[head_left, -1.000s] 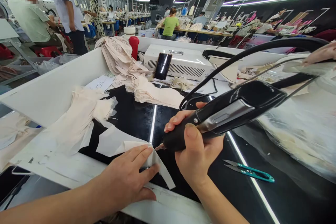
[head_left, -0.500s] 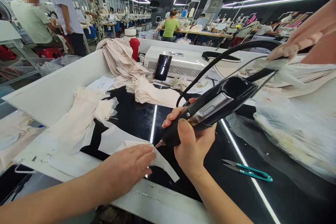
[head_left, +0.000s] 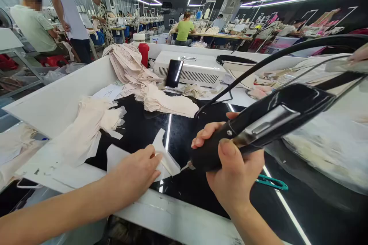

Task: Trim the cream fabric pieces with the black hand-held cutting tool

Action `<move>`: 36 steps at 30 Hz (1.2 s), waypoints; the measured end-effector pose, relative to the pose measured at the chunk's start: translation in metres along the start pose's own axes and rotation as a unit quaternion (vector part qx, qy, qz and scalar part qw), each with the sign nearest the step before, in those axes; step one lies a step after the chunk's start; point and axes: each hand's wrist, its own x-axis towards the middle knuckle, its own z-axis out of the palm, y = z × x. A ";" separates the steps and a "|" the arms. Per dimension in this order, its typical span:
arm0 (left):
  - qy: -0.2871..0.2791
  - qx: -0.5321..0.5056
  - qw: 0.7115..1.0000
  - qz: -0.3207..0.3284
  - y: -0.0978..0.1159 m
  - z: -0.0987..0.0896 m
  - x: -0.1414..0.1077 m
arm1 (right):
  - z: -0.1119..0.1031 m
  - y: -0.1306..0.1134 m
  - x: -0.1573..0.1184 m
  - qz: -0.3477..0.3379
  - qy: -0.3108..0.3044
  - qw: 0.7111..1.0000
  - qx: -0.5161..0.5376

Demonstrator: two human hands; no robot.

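Observation:
My right hand is wrapped round a black corded handheld tool with a long silver lever. The tool's short pointed tip faces left, close to the corner of a pale fabric piece; contact cannot be made out. My left hand pinches that piece, which is lifted and folded above the black work surface. Another white sheet lies partly under my left hand. Teal-handled thread snips rest right of my right wrist, their blades hidden behind it.
Stacked cream fabric pieces lie at the back and left. A phone leans against a white metal box. A plastic bag sits at right. A co-worker's hand is by the cables. People sit and stand at machines beyond.
The tool and my right hand have moved right and nearer, away from my left hand. My left hand now pinches the fabric up instead of lying flat. The co-worker's hand has shifted right, mostly out of view.

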 end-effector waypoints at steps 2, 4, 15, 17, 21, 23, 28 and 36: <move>-0.031 0.007 0.999 -0.010 0.007 -0.006 0.002 | -0.004 -0.004 -0.007 0.005 -0.006 1.000 0.008; -0.041 0.011 0.999 -0.021 0.010 -0.007 0.001 | -0.008 -0.007 -0.011 0.000 -0.004 1.000 0.010; 0.172 0.079 0.964 0.188 0.007 0.012 0.003 | -0.009 0.000 -0.009 -0.011 0.025 0.999 0.021; 0.199 0.059 0.950 0.235 0.011 0.016 0.009 | -0.009 0.002 -0.011 -0.013 0.016 1.000 0.020; 0.257 0.070 0.922 0.280 0.015 0.026 0.020 | -0.009 0.004 -0.015 -0.017 0.006 1.000 0.021; 0.262 0.085 0.917 0.288 0.014 0.029 0.023 | -0.009 0.005 -0.015 -0.017 0.004 1.000 0.019; 0.223 0.065 0.935 0.268 0.005 0.033 0.024 | -0.009 0.004 -0.015 -0.020 0.009 1.000 0.013; 0.280 0.016 0.933 0.225 -0.006 0.042 0.014 | -0.009 0.004 -0.016 -0.027 0.002 1.000 0.008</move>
